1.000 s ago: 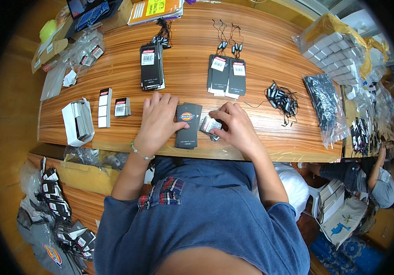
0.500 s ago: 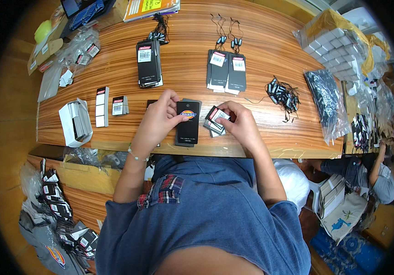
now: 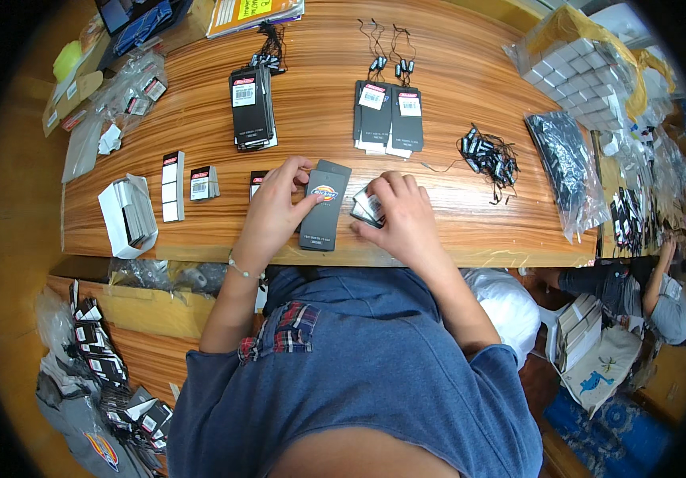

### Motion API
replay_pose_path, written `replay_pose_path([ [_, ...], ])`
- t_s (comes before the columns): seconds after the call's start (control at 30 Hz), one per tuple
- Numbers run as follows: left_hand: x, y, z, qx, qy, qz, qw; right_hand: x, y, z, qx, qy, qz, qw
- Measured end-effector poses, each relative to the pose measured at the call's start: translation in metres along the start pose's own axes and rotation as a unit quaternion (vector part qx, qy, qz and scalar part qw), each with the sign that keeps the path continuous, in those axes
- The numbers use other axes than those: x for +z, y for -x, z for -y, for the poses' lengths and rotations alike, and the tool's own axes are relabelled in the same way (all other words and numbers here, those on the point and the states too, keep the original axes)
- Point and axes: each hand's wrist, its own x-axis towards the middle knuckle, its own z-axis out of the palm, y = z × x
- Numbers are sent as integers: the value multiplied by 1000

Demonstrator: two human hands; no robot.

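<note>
My left hand [image 3: 279, 203] pinches a dark grey hang tag [image 3: 326, 219] with a bright oval logo, its thumb lying on the tag's face. The tag leans a little to the right above the table's front edge. Just right of it, my right hand [image 3: 400, 213] closes over a small stack of white-and-black barcode cards [image 3: 367, 207], fingertips on top and thumb at the near edge. Part of that stack is hidden under the fingers. Behind my left hand, another small barcode card [image 3: 258, 178] lies partly covered.
Stacked hang tags [image 3: 251, 111] with black strings lie at the back, beside more tags [image 3: 391, 119]. Loose string fasteners [image 3: 488, 159] are heaped right, near a plastic-wrapped dark bundle [image 3: 564, 171]. A white box [image 3: 108, 217] of cards stands left. Another person [image 3: 666, 295] is at far right.
The hang tag in my left hand has tilted, its top swinging right. My right hand has turned palm-down over the small cards, covering more of them. The whole view has shifted slightly.
</note>
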Motion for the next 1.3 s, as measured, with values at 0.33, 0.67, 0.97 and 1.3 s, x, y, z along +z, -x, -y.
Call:
replay_pose_path([
  [0.33,-4,6,-10,57,-61,-59,995,16,11,8,41,14,-22,999],
  [0.67,1,10,-23,67,-18,-17,997,-2,8,-3,77,33,39,996],
  [0.97,3,10,-25,82,-27,-11,996,-7,13,-11,86,7,56,995],
  [1.3,5,7,-32,102,-25,-6,994,-13,8,-21,-5,75,-123,990],
])
